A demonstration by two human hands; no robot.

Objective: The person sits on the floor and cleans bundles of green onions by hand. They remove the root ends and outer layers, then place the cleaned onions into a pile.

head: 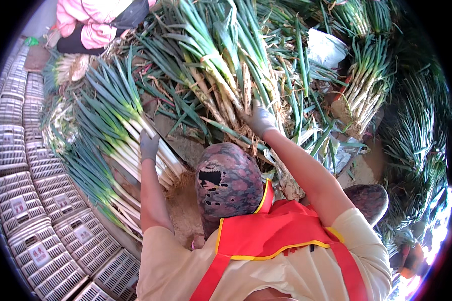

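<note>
My left hand (149,145), in a grey glove, rests on the white stalks of a pile of cleaned green onions (135,124); its fingers are partly hidden, so its grip is unclear. My right hand (259,117), also gloved, touches the lower stalks of uncleaned green onions (226,94), brown and with dry outer leaves, in front of me. Whether its fingers close on a stalk cannot be told. More cleaned green onions (116,199) lie at the lower left, roots toward me.
Stacked plastic crates (41,259) line the left side. A person in pink (98,34) is at the upper left. An upright bundle of green onions (365,86) and a white plastic bag (326,49) are at the right, with heaped green onions (418,124) beyond. Loose leaves cover the ground.
</note>
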